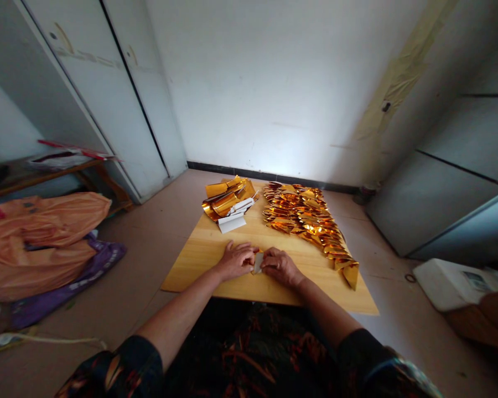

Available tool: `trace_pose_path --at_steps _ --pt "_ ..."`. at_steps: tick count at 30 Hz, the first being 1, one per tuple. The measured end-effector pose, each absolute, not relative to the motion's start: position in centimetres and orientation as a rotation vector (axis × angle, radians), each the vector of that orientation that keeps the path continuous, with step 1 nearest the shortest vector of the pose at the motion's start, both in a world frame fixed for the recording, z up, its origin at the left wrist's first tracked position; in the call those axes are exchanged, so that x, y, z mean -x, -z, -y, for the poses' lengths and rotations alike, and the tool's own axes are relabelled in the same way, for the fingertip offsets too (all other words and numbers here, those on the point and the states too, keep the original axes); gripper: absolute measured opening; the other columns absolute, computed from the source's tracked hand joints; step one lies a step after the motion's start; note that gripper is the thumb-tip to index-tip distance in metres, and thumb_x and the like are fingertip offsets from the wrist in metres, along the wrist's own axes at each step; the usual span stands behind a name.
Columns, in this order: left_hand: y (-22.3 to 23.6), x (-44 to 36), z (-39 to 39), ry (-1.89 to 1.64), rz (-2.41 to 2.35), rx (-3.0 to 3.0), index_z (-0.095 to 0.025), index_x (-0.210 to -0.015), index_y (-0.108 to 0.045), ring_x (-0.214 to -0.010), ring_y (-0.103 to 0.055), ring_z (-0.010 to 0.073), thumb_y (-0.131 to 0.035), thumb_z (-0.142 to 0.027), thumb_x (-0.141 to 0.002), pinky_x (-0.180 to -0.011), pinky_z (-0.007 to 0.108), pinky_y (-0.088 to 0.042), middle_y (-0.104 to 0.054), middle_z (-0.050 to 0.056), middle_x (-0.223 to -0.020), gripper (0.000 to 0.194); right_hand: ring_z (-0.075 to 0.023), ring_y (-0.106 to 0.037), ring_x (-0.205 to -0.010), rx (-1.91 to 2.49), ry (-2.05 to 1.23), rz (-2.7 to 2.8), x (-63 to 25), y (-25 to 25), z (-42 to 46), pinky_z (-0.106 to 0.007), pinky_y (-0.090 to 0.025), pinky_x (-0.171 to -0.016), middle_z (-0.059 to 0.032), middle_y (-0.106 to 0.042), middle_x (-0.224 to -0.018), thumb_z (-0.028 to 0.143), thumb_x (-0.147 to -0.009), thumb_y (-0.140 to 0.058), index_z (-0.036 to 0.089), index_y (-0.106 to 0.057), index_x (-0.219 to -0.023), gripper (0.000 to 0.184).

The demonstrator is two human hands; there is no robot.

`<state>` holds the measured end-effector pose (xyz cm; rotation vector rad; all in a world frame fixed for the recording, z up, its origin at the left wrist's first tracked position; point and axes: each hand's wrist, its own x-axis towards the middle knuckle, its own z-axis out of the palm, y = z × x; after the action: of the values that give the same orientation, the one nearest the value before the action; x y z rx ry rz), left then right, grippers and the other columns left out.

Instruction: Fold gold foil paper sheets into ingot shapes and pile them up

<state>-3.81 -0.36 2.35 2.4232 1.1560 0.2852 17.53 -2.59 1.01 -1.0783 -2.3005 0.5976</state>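
Between my two hands, low over the near part of the wooden table (203, 260), is a small piece of foil paper (258, 262) with its pale side up and a gold edge showing. My left hand (237, 260) pinches its left side with closed fingers. On the right side, my right hand (281, 266) grips it the same way. Beyond my left hand lies a loose pile of gold foil sheets (228, 200), with white folded papers (232, 222) at its front. Rows of folded gold foil pieces (302, 213) overlap along the table's right side.
Left on the floor are an orange sack (45, 232) and a purple bag (78, 284), beside a wooden bench (87, 165). Pale cabinets (120, 83) stand behind them. A white box-shaped object (450, 283) and a grey fridge-like cabinet (452, 182) are at the right.
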Motion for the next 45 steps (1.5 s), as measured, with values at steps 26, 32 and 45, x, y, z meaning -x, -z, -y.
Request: trace_pose_path --at_steps 26,32,45 --pt "-2.7 3.9 0.6 -0.277 -1.161 -2.423 -0.025 -0.084 -0.059 -0.132 -0.034 0.025 -0.061 -0.036 -0.074 -0.107 0.057 -0.009 -0.053 -0.001 -0.133 0.015 -0.0117 -0.059 -0.078 1.289 -0.782 2.285 -15.8 -2.4 1.7 -0.02 -0.044 -0.073 0.0005 -0.064 -0.081 0.014 -0.077 -0.061 0.022 -0.071 -0.08 0.013" --pt "-3.0 3.8 0.7 -0.256 -1.162 -2.42 -0.025 -0.086 -0.059 -0.132 -0.034 0.0248 -0.06 -0.036 -0.075 -0.108 0.056 -0.009 -0.052 -0.001 -0.134 0.015 -0.0117 -0.06 -0.077 1.484 -0.716 2.287 -15.0 -3.0 1.9 -0.019 -0.043 -0.069 0.0012 -0.065 -0.083 0.017 -0.076 -0.063 0.022 -0.071 -0.076 0.009" --pt "-2.4 3.8 0.5 -0.286 -1.143 -2.42 -0.028 -0.092 -0.058 -0.132 -0.034 0.0261 -0.061 -0.034 -0.076 -0.106 0.061 -0.01 -0.051 -0.002 -0.135 0.018 -0.0088 -0.054 -0.067 1.615 -0.675 2.18 -14.5 -2.6 1.8 -0.017 -0.038 -0.061 0.0015 -0.061 -0.08 0.018 -0.067 -0.068 0.018 -0.064 -0.068 0.004"
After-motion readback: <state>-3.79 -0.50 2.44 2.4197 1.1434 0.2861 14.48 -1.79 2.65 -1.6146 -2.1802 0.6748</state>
